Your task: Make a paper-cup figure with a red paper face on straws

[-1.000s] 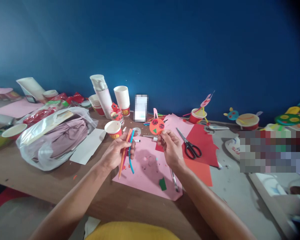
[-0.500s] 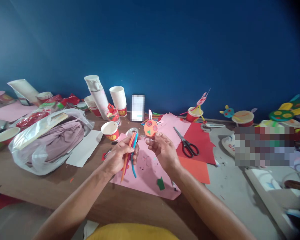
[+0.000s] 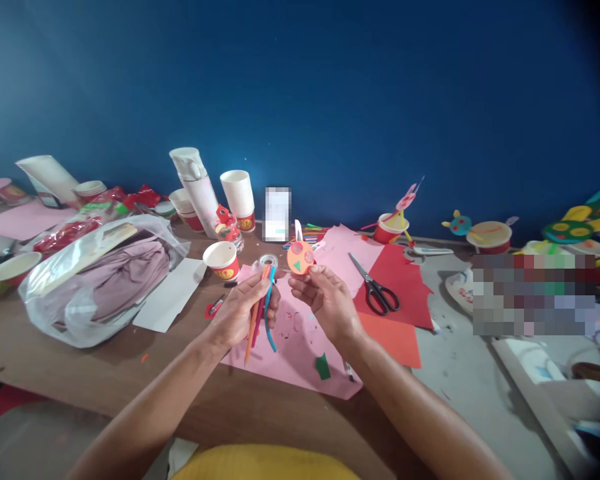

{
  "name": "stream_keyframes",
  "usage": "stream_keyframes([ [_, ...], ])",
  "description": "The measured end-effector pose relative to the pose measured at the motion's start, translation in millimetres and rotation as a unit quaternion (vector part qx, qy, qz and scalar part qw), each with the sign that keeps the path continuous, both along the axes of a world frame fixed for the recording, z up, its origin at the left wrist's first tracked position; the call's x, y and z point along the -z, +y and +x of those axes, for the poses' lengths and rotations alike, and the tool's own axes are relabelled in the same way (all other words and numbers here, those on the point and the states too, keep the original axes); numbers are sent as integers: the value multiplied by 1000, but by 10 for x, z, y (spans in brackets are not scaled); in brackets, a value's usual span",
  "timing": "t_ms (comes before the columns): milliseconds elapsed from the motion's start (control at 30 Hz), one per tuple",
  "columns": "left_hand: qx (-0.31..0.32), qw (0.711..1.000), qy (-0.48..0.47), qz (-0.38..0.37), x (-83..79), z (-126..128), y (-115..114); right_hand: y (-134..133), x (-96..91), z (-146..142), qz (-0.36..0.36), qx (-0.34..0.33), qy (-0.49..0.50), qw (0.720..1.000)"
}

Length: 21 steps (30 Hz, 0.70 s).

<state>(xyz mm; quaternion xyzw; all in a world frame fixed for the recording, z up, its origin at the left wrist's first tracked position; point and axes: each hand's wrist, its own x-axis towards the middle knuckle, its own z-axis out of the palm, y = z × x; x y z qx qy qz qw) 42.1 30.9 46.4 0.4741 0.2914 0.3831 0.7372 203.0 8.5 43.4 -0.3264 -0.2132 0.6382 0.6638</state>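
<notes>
My left hand is closed around a few pipe cleaners, orange, dark pink and blue, their ends sticking out above and below the fingers. My right hand pinches the lower edge of an orange paper face. This round face has pink eyes, a green triangle and pink-and-white ears. Both hands are held above a pink paper sheet, which carries scraps and a green paper piece. A roll of clear tape lies just beyond my left hand.
Black-handled scissors lie on red paper at the right. A paper cup, a tilted flask and stacked cups stand left of centre. A plastic bag holds folded cloth. Decorated cups line the wall.
The orange face has shifted very slightly left in my right hand. My left hand still holds the pipe cleaners, whose lower ends have swung slightly right.
</notes>
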Motion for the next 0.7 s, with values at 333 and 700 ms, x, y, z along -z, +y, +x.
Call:
stream_keyframes([
  [333,-34,999,14,-15,-16,8,-5,24,5,57,20,28,-3,999],
  [700,-73,995,50,39,53,41,18,58,118,59,-5,96,-168,981],
])
